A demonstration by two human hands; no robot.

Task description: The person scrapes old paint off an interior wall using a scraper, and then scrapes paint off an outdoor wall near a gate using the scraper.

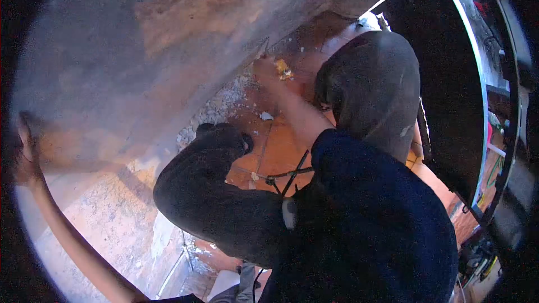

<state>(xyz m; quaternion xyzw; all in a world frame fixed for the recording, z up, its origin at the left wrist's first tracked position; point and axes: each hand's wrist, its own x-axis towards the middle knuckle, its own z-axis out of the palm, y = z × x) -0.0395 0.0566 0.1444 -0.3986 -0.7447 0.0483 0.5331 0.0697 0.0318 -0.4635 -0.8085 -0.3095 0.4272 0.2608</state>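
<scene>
My left hand (26, 160) rests against the wall at the far left, fingers stretched out and partly in shadow. Low down, where the wall (163, 67) meets the floor, my right hand (266, 70) is closed and blurred by motion. A thin dark pointed tip shows just above it, but what it belongs to is hard to make out. Beside this hand lies a small yellow-orange piece (282, 69). Broken plaster (222, 104) is strewn along the wall's foot, and one larger pale chip (266, 116) lies on the tiles.
My bent knees in dark trousers (370, 90) frame the orange tiled floor (278, 140). A dark cord (291, 177) hangs before me. On the right stands a dark panel (443, 78) with a bright edge. Assorted objects (480, 264) lie at lower right. Patches of wall surface are rough.
</scene>
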